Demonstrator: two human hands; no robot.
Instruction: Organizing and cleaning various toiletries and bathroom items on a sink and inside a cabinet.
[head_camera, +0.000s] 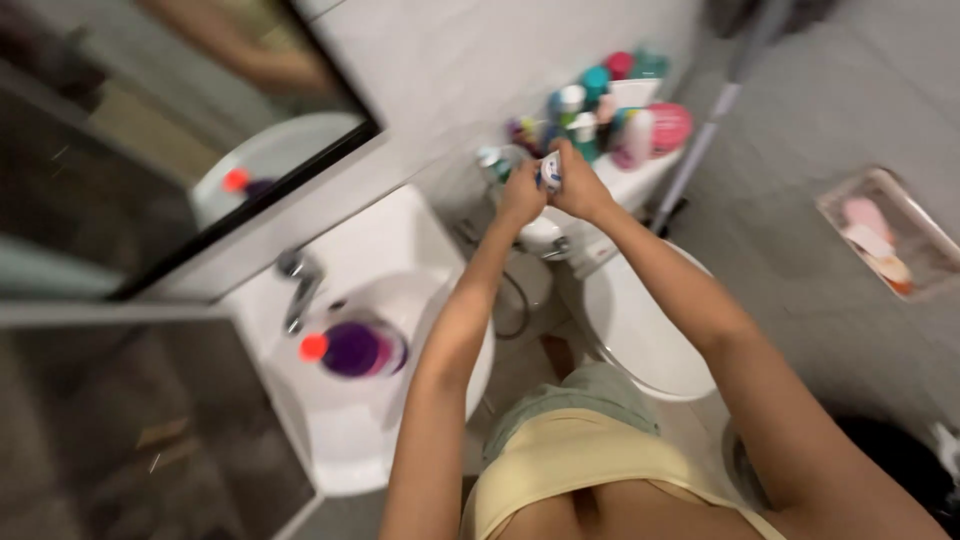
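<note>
My left hand (520, 195) and right hand (582, 185) meet far ahead over the toilet tank, fingers pinching a small white tube (550, 172) between them. I seem to be working its top; next calls for a steady twist. The tube's long axis stands roughly upright, though blur hides which end points up.

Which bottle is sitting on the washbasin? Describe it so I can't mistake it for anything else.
Start at the white washbasin under the mirror, left of the toilet. Just below the metal tap, on the basin, is the purple bottle with an orange-red cap. It stands alone there; the other containers crowd the shelf above the toilet.
</note>
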